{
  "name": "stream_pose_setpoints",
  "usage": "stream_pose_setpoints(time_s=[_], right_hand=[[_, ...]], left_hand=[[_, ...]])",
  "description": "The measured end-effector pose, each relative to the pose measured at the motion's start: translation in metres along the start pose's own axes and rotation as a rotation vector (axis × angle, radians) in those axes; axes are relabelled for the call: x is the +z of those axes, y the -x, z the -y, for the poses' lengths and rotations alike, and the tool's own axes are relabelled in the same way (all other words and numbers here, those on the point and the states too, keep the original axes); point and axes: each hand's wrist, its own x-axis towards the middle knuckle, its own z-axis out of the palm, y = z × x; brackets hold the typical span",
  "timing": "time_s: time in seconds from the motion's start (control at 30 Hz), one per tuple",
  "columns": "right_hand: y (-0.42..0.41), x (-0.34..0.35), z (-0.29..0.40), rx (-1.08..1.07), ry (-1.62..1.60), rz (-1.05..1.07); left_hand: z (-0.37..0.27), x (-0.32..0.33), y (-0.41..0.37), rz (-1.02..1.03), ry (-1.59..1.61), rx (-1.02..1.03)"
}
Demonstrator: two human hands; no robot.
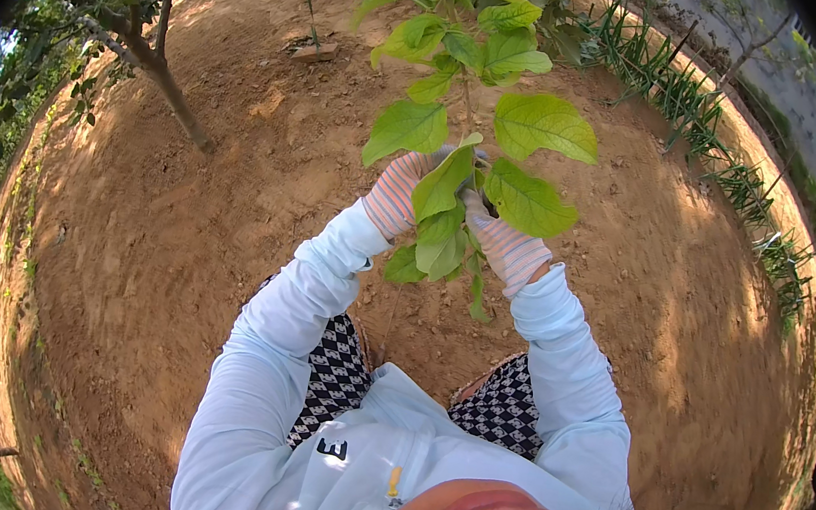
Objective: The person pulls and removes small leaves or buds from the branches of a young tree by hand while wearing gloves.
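A young plant with broad green leaves (pixel 547 126) rises in front of me on a thin brownish stem (pixel 467 99). My left hand (pixel 402 185), in a striped glove with grey fingers, reaches in from the left and closes at the stem, partly behind a hanging leaf (pixel 443 183). From the right comes my right hand (pixel 498 237) in a matching glove, its fingers bent close to the same spot. Leaves cover most of its fingertips. A small dark patch shows beside its thumb; I cannot tell what it is. More leaves (pixel 441 251) hang below and between the wrists.
Bare brown soil (pixel 244 236) surrounds the plant. A small tree trunk (pixel 180 104) leans at the upper left. A brick-like block (pixel 315 52) lies on the ground farther off. Long-leaved green plants (pixel 696 114) line the right edge, with a grey paved strip (pixel 789 87) beyond.
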Motion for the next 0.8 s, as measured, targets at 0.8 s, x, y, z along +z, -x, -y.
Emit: stream_pose_setpoints(time_s=[0.8], right_hand=[[0.014,0.007,-0.036,0.331,0.203,-0.028]], left_hand=[[0.012,-0.17,0.001,-0.692,-1.131,-0.197]])
